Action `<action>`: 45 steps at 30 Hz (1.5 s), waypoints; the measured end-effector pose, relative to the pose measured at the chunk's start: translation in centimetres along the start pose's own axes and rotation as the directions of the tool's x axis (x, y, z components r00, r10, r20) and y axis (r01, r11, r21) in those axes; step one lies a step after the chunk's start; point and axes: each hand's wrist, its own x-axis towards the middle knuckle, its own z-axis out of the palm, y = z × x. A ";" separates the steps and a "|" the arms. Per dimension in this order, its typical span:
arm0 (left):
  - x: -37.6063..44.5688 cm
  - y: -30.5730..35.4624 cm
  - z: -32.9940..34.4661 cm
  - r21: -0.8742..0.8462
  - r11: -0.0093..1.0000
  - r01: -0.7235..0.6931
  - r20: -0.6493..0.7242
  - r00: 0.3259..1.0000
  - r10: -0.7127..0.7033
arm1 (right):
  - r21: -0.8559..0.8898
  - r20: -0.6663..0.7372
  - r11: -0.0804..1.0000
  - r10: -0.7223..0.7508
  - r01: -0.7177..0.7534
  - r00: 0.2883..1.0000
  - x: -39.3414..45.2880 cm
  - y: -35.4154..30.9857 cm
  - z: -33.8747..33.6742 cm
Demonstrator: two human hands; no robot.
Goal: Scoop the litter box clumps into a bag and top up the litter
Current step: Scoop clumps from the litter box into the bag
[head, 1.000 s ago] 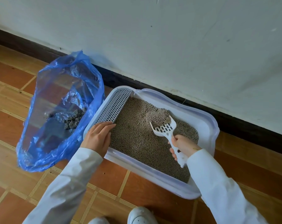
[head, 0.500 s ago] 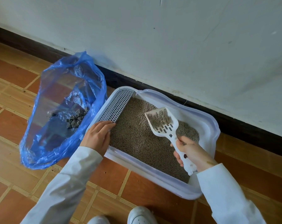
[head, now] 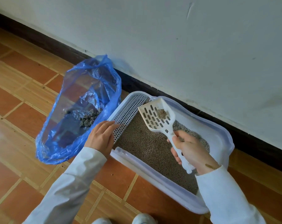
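Litter box sits on tile floor against wall, right of blue bag. Right hand grips white scoop by its handle, one clump in it, raised over the litter. Left hand, fingers straight, rests on the box's grid ledge. Dark clumps lie in bag.

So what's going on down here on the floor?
Someone is cleaning a cat's litter box that sits against the wall. The right hand grips a white slotted scoop, held above the litter with one small clump in it. The left hand rests flat on the grated edge of the box. Beside the box lies an open blue bag with a pile of dark clumps inside. The clump in the scoop has not yet gone into the bag.
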 end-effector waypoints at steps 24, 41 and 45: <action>-2.3 -2.2 -1.7 0.124 0.967 0.224 -0.058 0.974 -0.218 | -0.898 0.191 0.249 -0.522 0.362 0.831 9.2 -8.9 15.0; 0.0 1.0 0.0 -0.064 0.998 -0.006 0.025 1.000 0.007 | -0.613 -0.066 0.779 -0.221 0.135 0.973 2.2 -1.0 3.0; 0.8 1.8 0.6 -0.065 0.997 -0.043 0.045 0.998 0.046 | -0.591 -0.184 0.800 -0.010 -0.102 0.983 0.3 2.1 -1.1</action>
